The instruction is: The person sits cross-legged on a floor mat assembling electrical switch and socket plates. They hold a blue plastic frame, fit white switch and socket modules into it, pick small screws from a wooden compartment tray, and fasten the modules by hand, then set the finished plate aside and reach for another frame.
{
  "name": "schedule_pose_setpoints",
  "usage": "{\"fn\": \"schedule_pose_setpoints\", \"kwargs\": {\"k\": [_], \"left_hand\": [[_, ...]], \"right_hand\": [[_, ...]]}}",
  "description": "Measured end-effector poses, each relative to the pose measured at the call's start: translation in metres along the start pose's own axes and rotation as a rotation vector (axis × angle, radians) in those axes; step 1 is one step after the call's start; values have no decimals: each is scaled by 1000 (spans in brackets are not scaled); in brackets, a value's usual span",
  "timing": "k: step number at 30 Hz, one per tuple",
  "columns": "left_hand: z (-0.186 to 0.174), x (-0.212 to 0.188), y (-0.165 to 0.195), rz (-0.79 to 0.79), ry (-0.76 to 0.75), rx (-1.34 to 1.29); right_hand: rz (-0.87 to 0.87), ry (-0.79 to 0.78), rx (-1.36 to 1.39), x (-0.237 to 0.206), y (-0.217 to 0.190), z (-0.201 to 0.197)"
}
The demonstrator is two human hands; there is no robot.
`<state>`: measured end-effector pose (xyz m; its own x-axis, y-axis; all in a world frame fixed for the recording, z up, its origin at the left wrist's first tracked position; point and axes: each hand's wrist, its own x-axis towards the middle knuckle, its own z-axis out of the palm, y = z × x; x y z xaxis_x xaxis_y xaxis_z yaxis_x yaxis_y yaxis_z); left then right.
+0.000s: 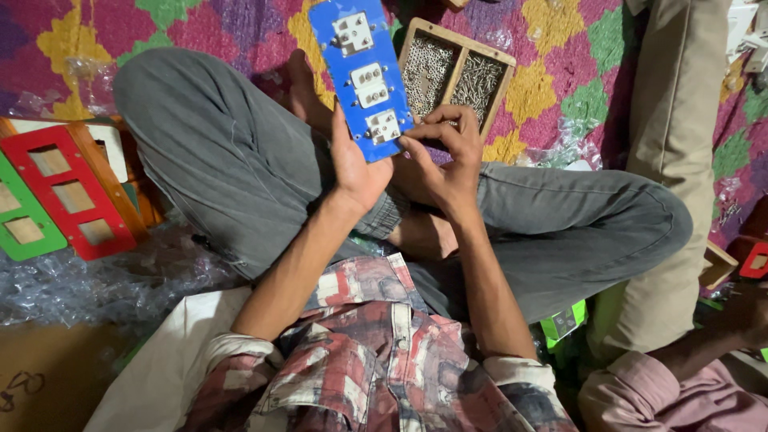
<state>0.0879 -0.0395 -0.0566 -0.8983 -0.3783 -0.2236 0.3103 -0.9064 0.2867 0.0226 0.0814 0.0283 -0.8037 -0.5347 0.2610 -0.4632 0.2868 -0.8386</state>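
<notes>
My left hand (356,164) gripped the blue switch plate (364,76) over my lap while my right hand (444,152) pinched at its lowest socket (382,126), seemingly mid-fastening, needing a steady plate next.

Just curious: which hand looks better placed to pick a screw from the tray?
Probably the right hand: its fingers lie nearest the screw tray, while the left hand grips the blue plate.

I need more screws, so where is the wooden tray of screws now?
In the head view, the two-compartment wooden screw tray lies on the patchwork cloth, top centre-right, just beyond the right hand and beside the blue panel.
</notes>
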Motion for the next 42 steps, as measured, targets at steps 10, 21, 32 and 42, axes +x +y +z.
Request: {"fn": "schedule_pose_setpoints", "kwargs": {"k": [10,21,32,42], "left_hand": [[7,-4,4,-59,29,-43],[7,-4,5,-63,71,-10],[3,-1,3,-60,115,-86],[11,-3,9,-92,94,-145]], "right_hand": [[149,-86,186,-1,6,2],[86,-77,192,0,8,2],[163,-92,215,-2,12,5],[-62,-113,18,0,13,-2]]}}
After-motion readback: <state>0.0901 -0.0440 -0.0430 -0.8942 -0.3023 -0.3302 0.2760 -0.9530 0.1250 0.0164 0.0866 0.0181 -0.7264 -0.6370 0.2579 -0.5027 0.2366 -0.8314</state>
